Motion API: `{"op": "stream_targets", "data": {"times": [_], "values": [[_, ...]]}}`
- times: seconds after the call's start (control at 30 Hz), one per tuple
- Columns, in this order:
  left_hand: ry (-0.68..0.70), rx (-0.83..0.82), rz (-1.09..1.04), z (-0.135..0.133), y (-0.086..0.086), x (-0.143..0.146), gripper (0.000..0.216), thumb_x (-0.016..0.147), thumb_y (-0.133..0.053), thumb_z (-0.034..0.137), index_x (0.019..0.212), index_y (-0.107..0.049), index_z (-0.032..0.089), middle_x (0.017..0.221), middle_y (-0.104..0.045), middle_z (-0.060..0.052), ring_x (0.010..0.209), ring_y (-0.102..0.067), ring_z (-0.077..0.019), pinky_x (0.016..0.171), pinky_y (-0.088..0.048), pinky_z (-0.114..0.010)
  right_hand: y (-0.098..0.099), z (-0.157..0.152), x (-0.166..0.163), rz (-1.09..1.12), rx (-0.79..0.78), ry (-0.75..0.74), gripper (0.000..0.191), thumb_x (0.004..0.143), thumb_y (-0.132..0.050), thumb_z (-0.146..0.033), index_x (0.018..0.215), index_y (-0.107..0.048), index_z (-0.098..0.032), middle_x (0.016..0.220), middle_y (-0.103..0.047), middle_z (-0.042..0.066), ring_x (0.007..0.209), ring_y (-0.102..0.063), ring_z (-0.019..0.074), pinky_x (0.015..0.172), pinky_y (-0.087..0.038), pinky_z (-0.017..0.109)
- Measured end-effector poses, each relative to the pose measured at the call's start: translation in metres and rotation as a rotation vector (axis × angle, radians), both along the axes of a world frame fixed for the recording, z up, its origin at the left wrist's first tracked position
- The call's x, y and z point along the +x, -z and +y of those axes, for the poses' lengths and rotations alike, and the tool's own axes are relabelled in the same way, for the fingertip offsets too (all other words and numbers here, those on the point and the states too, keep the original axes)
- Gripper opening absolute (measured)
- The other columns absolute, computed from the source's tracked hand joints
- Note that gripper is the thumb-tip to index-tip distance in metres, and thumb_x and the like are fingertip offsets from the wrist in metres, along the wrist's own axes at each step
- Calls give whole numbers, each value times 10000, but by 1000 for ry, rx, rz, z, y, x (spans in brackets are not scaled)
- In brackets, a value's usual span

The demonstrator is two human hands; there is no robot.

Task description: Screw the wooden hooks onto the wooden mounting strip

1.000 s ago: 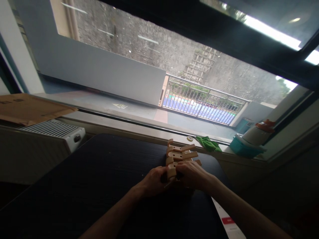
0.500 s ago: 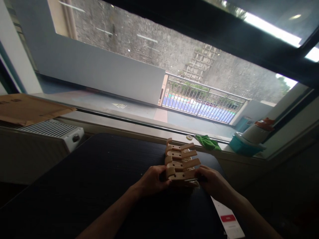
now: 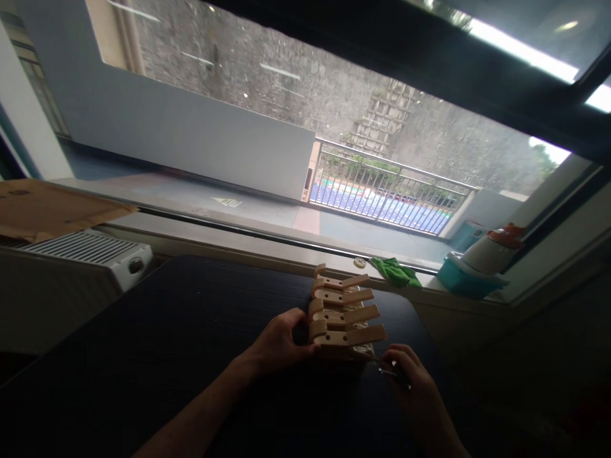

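Observation:
Several pale wooden hooks stand side by side in a row on the dark table, their flat arms slanting up to the right. Crinkled clear plastic shows beneath them. My left hand grips the near left end of the row between thumb and fingers. Just right of the near corner, apart from the wood, my right hand is closed around a small tool with a shiny metal part and a dark body. Shadow hides its exact kind.
The dark table stands against a window sill. On the sill are a tape roll, a green cloth, and a teal box with an orange-topped bottle on it. A cardboard piece lies on the radiator at left.
My right hand has come away from the hooks' near right end, moving right and down with the tool. My left hand keeps its grip. A bright white panel with a red patch has disappeared from lower right.

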State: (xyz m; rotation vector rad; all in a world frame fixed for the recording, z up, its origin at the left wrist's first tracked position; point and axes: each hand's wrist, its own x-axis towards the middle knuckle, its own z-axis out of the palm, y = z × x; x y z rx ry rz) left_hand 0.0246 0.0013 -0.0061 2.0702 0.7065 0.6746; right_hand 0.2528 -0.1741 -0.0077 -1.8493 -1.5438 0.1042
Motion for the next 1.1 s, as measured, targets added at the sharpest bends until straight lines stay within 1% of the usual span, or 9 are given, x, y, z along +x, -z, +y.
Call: {"op": "stream_targets", "data": {"times": [0.13, 0.2, 0.27, 0.53, 0.67, 0.83, 0.9, 1.0, 1.1], "values": [[-5, 3, -27, 5, 2, -1, 494, 639, -725, 361, 1074, -570, 185, 1012, -647, -44, 941, -600, -230, 839, -478, -321, 17, 2, -9, 44, 66, 63, 121, 838, -465, -231, 867, -581, -213, 1160, -544, 108, 1009, -570, 232, 777, -521, 360], [2, -25, -28, 7, 6, 0, 682, 629, -740, 353, 1235, -473, 192, 1051, -632, -48, 989, -592, -235, 892, -465, -345, 21, 5, -14, 66, 52, 65, 128, 830, -467, -203, 872, -587, -211, 1214, -531, 113, 1076, -550, 242, 828, -514, 387], [29, -62, -26, 8, 11, 1, 777, 649, -727, 338, 1327, -374, 197, 1058, -623, -44, 1011, -588, -231, 919, -458, -359, 21, 8, -18, 91, 36, 57, 138, 824, -476, -189, 893, -594, -212, 1232, -532, 113, 1118, -534, 249, 873, -500, 413], [74, -163, -50, 6, 17, 5, 783, 685, -702, 301, 1349, -293, 225, 1102, -601, -48, 1084, -562, -237, 967, -440, -396, 17, 7, -21, 124, 20, 62, 155, 813, -485, -158, 903, -594, -221, 1247, -528, 117, 1161, -512, 265, 890, -499, 432], [96, -161, -50, 6, 16, 6, 738, 701, -684, 279, 1331, -306, 210, 1072, -607, -46, 1043, -579, -220, 947, -455, -376, 15, 7, -20, 119, -14, 26, 165, 804, -487, -150, 904, -600, -218, 1255, -524, 111, 1159, -516, 260, 895, -497, 413], [80, -173, -64, 5, 12, 4, 743, 687, -698, 268, 1330, -335, 185, 1039, -616, -39, 997, -588, -202, 907, -462, -333, 12, 8, -21, 129, -6, 53, 153, 819, -473, -166, 887, -605, -203, 1224, -541, 115, 1150, -513, 256, 892, -488, 400], [88, -183, -11, 7, 6, 0, 718, 655, -733, 317, 1287, -422, 181, 1003, -634, -34, 947, -597, -210, 842, -478, -318, 9, 3, -19, 118, -13, 44, 135, 821, -488, -188, 877, -608, -211, 1172, -567, 99, 1083, -549, 247, 859, -498, 380], [121, -202, 101, 12, -5, -8, 488, 667, -714, 419, 1069, -622, 158, 841, -644, -16, 795, -601, -201, 680, -474, -282, -2, -8, -12, 108, -22, 40, 124, 839, -496, -246, 887, -609, -226, 971, -621, 67, 875, -607, 218, 749, -514, 340], [125, -202, 92, 14, -11, -12, 414, 717, -669, 423, 1032, -663, 155, 746, -615, 6, 704, -572, -168, 612, -436, -251, -19, -10, -7, 108, -13, 16, 129, 849, -496, -271, 880, -613, -225, 875, -628, 55, 804, -601, 203, 678, -496, 299]]}}
